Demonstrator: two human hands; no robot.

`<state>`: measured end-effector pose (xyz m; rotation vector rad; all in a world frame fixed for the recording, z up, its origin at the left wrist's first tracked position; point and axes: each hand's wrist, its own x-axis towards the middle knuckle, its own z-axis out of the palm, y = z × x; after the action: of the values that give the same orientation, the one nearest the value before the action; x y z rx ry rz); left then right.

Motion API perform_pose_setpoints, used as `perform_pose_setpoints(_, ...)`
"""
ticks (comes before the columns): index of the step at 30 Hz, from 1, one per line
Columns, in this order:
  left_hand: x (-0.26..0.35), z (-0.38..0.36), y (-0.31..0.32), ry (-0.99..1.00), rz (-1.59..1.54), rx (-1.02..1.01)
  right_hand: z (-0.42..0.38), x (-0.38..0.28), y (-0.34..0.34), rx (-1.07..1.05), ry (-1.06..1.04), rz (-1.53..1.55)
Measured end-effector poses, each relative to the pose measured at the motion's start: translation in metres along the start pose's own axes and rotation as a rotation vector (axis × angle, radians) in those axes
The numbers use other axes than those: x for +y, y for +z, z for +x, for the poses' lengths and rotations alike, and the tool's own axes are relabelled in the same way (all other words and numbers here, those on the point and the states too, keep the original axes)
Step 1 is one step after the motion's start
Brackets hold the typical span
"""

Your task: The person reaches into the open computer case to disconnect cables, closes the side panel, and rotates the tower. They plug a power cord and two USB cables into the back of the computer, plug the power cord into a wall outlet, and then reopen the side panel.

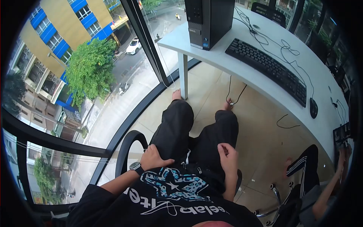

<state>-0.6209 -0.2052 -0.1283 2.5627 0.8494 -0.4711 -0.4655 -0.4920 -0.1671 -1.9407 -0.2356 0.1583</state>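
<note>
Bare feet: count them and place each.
3: wearer's left foot by the table leg, right foot to that leg's right, co-worker's foot at lower right; another may be hidden.

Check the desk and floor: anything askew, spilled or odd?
Just cabling. Cables lie tangled on the desk behind the keyboard, looking untidy. A black cable hangs below, its end by the wearer's right foot, where it might snag. No spill or damage visible.

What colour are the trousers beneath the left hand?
The trousers are black, showing best in the head view.
</note>
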Motion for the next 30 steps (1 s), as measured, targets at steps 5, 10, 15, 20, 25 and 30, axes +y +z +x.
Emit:
perform_pose_setpoints(5, 0.001, 0.022, 0.005, -0.021, -0.063, 0.24, -0.005, -0.001, -0.006, -0.015, 0.017, 0.015)
perform_pose_setpoints(10, 0.002, 0.028, 0.001, 0.01, -0.109, 0.145, -0.005, -0.001, -0.009, -0.006, 0.007, 0.013)
perform_pose_setpoints(15, 0.009, 0.02, -0.009, 0.048, -0.092, 0.017, -0.003, 0.003, -0.011, -0.03, 0.011, -0.033)
perform_pose_setpoints(20, -0.03, 0.048, -0.031, 0.011, -0.28, -0.003, -0.011, 0.004, -0.015, 0.086, -0.016, 0.02)
perform_pose_setpoints(25, -0.038, 0.05, 0.025, 0.03, -0.453, 0.41, -0.034, 0.017, -0.027, 0.286, -0.032, 0.104)
perform_pose_setpoints(30, -0.045, 0.064, 0.026, 0.032, -0.634, 0.4, -0.037, 0.02, -0.036, 0.49, 0.182, 0.293)
